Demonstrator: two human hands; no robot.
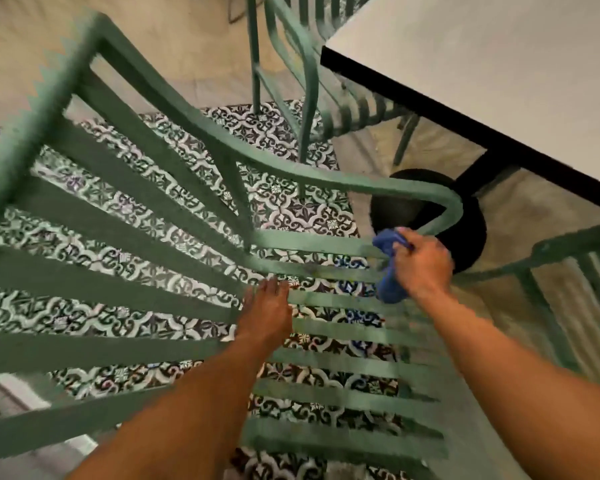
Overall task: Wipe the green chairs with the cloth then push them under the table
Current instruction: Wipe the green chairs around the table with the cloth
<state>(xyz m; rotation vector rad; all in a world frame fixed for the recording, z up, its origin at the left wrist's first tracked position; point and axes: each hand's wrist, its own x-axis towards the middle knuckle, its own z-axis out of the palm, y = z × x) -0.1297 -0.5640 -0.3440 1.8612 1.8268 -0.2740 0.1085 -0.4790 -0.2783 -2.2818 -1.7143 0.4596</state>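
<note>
A green slatted metal chair (343, 368) fills the lower left and middle of the head view, its backrest slats running off to the left. My left hand (265, 311) rests flat with fingers together on the seat where it meets the backrest. My right hand (421, 265) grips a bunched blue cloth (388, 271) and presses it on the seat slats near the front end of the curved armrest (326, 174). A second green chair (302, 64) stands at the top, partly under the table. A third green chair (582, 271) shows at the right edge.
A white table (499, 64) with a black edge fills the upper right; its black round base (465, 237) sits on the floor just beyond my right hand. Patterned tiles (274, 133) lie under the chairs.
</note>
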